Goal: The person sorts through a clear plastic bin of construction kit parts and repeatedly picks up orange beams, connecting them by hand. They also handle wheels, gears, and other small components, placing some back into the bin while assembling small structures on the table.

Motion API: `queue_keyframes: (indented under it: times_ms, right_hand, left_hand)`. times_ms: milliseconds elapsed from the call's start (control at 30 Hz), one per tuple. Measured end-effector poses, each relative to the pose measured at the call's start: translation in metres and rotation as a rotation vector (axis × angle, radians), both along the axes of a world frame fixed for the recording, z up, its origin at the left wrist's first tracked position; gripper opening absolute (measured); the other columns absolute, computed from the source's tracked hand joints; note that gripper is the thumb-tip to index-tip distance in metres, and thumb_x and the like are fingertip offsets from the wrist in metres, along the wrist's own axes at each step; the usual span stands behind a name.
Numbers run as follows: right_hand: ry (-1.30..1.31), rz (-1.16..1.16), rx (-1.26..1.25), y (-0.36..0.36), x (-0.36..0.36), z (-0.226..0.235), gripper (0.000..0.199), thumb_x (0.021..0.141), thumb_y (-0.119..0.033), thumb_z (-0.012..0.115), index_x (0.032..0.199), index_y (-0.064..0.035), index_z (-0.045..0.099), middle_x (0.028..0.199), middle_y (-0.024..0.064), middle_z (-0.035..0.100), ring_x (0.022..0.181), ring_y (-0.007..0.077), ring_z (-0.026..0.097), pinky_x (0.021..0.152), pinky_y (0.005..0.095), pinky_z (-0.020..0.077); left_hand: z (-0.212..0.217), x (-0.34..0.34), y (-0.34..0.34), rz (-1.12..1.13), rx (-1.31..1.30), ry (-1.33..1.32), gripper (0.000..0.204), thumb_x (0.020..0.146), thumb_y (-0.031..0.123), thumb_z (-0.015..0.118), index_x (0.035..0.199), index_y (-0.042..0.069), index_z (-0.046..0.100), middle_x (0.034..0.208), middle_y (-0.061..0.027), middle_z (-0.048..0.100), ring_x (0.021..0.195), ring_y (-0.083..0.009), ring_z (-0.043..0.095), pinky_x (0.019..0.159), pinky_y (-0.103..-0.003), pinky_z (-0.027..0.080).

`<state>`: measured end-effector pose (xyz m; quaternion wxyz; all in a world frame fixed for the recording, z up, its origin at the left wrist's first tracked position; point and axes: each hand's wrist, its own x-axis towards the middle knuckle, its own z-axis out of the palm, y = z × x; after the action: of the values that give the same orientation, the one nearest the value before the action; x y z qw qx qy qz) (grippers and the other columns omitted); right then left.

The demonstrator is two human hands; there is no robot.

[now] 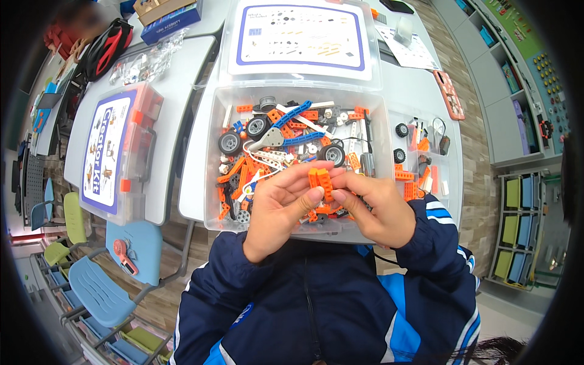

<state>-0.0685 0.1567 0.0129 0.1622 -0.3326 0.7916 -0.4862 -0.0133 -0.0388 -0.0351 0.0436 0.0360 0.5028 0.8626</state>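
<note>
Hands [331,204] pinch orange bricks [320,181] over clear parts bin [213,176], blue-bordered label sheet [300,34] behind.

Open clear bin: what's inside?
The clear bin holds loose orange parts, blue beams and grey wheels. Both hands cover the near middle.

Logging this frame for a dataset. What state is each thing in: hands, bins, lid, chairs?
Left hand: closed on the orange pieces.
Right hand: closed on the same orange pieces.
Orange pieces: joined, held above the open bin.
Open bin: uncovered, full of loose parts.
Lid: off, lying flat behind the bin.
Second bin: shut, on the next table.
Blue chairs: unoccupied.
</note>
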Motion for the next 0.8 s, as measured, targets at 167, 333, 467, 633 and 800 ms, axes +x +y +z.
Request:
queue_keyframes:
  times_ms: [167,333,467,633,800]
  right_hand:
    - [0.122,0.016,0.152,0.003,0.0,-0.006,0.008,0.097,-0.004,0.064,0.103,0.0011,0.066,0.092,0.0191,0.071,0.085,0.041,0.069,0.072,0.0472,0.0552]
    - [0.413,-0.012,0.236,0.003,-0.006,-0.016,0.009,0.092,-0.01,0.071,0.089,-0.003,0.066,0.078,0.0135,0.066,0.077,0.0339,0.067,0.066,0.0452,0.0516]
    - [0.587,-0.096,0.352,0.003,-0.007,-0.013,0.023,0.087,-0.024,0.079,0.083,-0.0052,0.065,0.069,0.0082,0.061,0.072,0.0276,0.064,0.061,0.042,0.0486]
    - [0.481,-0.003,0.384,0.008,-0.027,0.008,0.029,0.086,-0.031,0.08,0.088,-0.0055,0.068,0.071,0.0065,0.06,0.074,0.0265,0.064,0.062,0.0411,0.0489]
    - [0.429,0.095,0.316,0.005,-0.094,0.003,0.055,0.086,-0.021,0.082,0.134,-0.0011,0.063,0.113,0.0189,0.069,0.1,0.0354,0.065,0.086,0.0433,0.0535]
  left_hand:
    - [0.004,0.006,0.006,0.033,-0.102,0.015,0.034,0.101,-0.003,0.062,0.134,-0.01,0.062,0.133,-0.0246,0.069,0.123,-0.0288,0.069,0.107,-0.039,0.056]
    - [0.001,0.005,0.008,-0.025,-0.129,-0.003,0.035,0.103,-0.008,0.056,0.138,-0.007,0.058,0.139,-0.0178,0.067,0.127,-0.0221,0.065,0.107,-0.033,0.051]
    - [0.001,0.008,0.004,-0.071,-0.296,-0.022,0.034,0.104,-0.005,0.056,0.138,-0.008,0.054,0.139,-0.0239,0.065,0.125,-0.0264,0.067,0.108,-0.036,0.052]
    - [0.008,0.017,0.002,0.066,-0.098,-0.047,0.034,0.102,-0.003,0.062,0.136,-0.004,0.053,0.125,-0.0255,0.071,0.118,-0.0295,0.071,0.106,-0.039,0.054]
    - [0.023,0.026,-0.032,0.256,-0.063,-0.081,0.06,0.102,0.0,0.064,0.155,0.003,0.036,0.11,-0.0245,0.071,0.106,-0.0344,0.074,0.093,-0.044,0.063]
